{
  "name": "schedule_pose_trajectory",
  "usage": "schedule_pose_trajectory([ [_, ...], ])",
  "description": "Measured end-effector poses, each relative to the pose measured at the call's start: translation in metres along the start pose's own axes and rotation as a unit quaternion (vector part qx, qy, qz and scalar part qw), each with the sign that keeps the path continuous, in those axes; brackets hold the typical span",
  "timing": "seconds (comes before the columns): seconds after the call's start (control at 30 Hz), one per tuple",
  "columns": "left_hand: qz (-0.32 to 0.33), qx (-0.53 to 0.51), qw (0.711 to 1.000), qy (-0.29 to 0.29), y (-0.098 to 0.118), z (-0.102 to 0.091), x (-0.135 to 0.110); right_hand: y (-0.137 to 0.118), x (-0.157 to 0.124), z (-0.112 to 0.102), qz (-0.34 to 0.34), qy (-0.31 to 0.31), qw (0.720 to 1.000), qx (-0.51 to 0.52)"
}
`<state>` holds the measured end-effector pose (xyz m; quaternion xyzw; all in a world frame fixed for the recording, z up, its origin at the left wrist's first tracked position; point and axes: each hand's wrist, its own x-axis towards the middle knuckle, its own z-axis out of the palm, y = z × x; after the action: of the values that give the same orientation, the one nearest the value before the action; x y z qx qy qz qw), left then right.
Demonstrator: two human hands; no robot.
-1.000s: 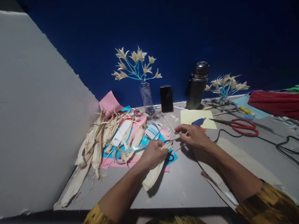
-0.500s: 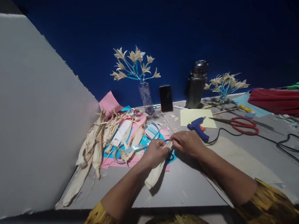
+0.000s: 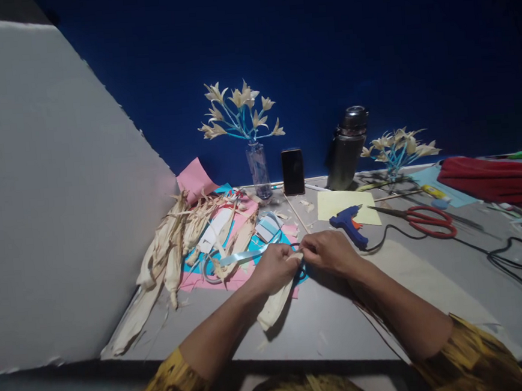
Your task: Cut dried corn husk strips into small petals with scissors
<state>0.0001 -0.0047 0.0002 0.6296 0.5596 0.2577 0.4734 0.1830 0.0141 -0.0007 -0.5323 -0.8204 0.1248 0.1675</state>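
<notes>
A pale corn husk (image 3: 275,306) slants down toward the table's front edge from between my two hands. My left hand (image 3: 276,268) is closed round its upper part. Fingertips of my right hand (image 3: 331,251) pinch the husk's top end, close against the left fingers; the exact grip there is partly hidden. Dark loops (image 3: 301,270), perhaps scissor handles, show just behind the husk. Left of my hands lies a heap of dried corn husks (image 3: 171,269) over pink and blue paper, with a light blue ribbon (image 3: 241,257) across it.
A blue glue gun (image 3: 348,222) lies by yellow paper (image 3: 329,205) and red-handled scissors (image 3: 430,221), its black cord running right. Behind stand a clear vase (image 3: 259,168) of husk flowers, a phone (image 3: 293,172) and a flask (image 3: 348,149). A white panel (image 3: 62,193) bounds the left.
The whole view has shifted slightly, so things appear a little farther right. Both hands stay together on the husk, with small finger movement at its top end.
</notes>
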Motion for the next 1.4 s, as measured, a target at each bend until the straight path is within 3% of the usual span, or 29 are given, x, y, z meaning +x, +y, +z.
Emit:
schedule_pose_trajectory([
  [0.1,-0.011,-0.011,1.000,-0.001,0.001,-0.002,0.000,0.018,0.005,-0.007,0.068,0.058,0.995,0.032],
  [0.17,-0.009,-0.014,1.000,0.007,0.002,-0.003,0.000,0.025,0.007,-0.008,0.085,0.063,0.981,0.160],
  [0.23,-0.002,-0.023,1.000,0.015,0.002,-0.003,0.000,0.023,0.007,-0.004,0.053,0.019,0.952,0.300],
  [0.33,0.013,-0.034,0.999,0.019,0.002,-0.001,0.000,0.009,0.005,0.007,0.048,-0.070,0.924,0.374],
  [0.4,0.020,-0.038,0.999,0.016,0.001,0.000,0.000,0.000,0.002,0.011,0.045,-0.066,0.940,0.331],
  [0.53,0.005,-0.055,0.998,0.016,0.001,-0.001,0.000,-0.001,0.003,0.005,0.054,-0.002,0.979,0.198],
  [0.63,-0.016,-0.076,0.997,0.003,0.004,-0.005,0.000,0.010,0.006,-0.005,0.103,0.047,0.964,0.239],
  [0.7,-0.018,-0.084,0.996,-0.006,0.006,-0.006,-0.001,0.014,0.007,-0.009,0.096,0.032,0.954,0.282],
  [0.77,-0.017,-0.086,0.996,-0.003,0.007,-0.007,-0.001,0.011,0.005,-0.008,0.067,-0.002,0.921,0.383],
  [0.83,-0.013,-0.082,0.997,-0.001,0.005,-0.005,-0.001,0.004,0.002,-0.004,0.035,-0.033,0.916,0.399],
  [0.93,0.002,-0.073,0.997,-0.002,0.001,-0.001,0.000,-0.008,-0.002,0.002,0.007,-0.014,0.949,0.314],
  [1.07,0.005,-0.060,0.998,-0.001,0.001,0.002,-0.001,-0.012,-0.002,0.001,0.016,0.025,0.990,0.134],
  [1.17,-0.012,-0.052,0.999,0.000,0.004,-0.001,-0.002,-0.001,0.001,-0.004,0.035,0.038,0.996,0.070],
  [1.27,-0.023,-0.042,0.999,-0.002,0.005,-0.004,-0.002,0.014,0.004,-0.009,0.052,0.074,0.992,0.088],
  [1.4,-0.027,-0.023,0.999,-0.008,0.001,-0.004,-0.001,0.011,0.002,-0.008,-0.071,0.029,0.986,0.149],
])
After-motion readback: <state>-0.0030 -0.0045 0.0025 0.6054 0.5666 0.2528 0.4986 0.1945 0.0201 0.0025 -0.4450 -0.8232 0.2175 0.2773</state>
